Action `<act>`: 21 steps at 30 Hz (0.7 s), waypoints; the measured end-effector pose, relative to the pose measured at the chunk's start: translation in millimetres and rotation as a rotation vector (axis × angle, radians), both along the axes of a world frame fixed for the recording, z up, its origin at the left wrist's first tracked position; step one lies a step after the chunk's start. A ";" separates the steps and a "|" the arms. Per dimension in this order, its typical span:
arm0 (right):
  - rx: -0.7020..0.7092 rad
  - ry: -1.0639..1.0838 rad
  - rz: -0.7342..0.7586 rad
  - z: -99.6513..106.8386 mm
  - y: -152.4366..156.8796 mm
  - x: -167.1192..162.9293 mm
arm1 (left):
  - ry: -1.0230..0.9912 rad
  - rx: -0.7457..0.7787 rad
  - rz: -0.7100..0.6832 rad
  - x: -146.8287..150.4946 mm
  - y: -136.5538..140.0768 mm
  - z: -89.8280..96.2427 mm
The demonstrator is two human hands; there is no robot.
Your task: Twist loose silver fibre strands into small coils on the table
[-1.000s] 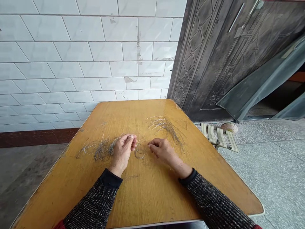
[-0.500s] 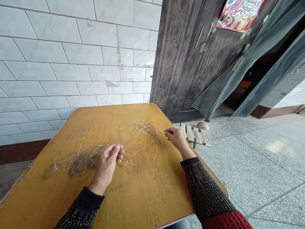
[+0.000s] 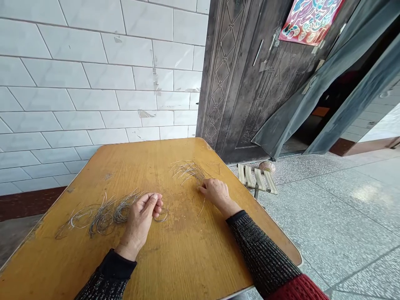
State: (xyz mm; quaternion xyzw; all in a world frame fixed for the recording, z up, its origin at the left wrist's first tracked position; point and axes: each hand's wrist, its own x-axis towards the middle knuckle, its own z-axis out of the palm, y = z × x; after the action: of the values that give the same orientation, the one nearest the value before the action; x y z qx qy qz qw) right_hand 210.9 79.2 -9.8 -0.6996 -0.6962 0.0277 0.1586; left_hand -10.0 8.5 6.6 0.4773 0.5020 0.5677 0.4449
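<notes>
- Right hand (image 3: 217, 193) has pulled back from the table's right edge to the straight wires (image 3: 187, 170); fingertips now touch the near end of that bundle, curled and narrow. Reads as selecting a strand; cannot tell if one is pinched.
- One loose wire (image 3: 201, 207) trails from under the right fingers toward the body.
- Left hand (image 3: 142, 218) unchanged: thumb and fingers pinched on a small wire ring (image 3: 161, 215), lying just right of the fingertips.
- Coiled pile (image 3: 100, 214) sits just left of the left hand, on the table (image 3: 175, 258).
- Folding stool (image 3: 256, 177) beyond the table, on the floor.
</notes>
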 end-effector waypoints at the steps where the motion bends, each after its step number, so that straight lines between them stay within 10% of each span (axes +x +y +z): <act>1: -0.008 -0.009 -0.004 -0.4 0.3 -0.3 | 0.001 0.000 -0.002 -0.3 0.5 -0.5; 21: 0.033 0.115 -0.046 9.6 -0.5 14.5 | -0.013 -0.008 -0.015 -0.5 -0.7 -1.1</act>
State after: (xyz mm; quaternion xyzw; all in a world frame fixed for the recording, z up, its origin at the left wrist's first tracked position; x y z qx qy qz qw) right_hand 225.4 78.6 -0.1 -0.7100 -0.6700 0.0526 0.2103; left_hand -10.5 7.8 5.4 0.4755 0.4978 0.5654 0.4543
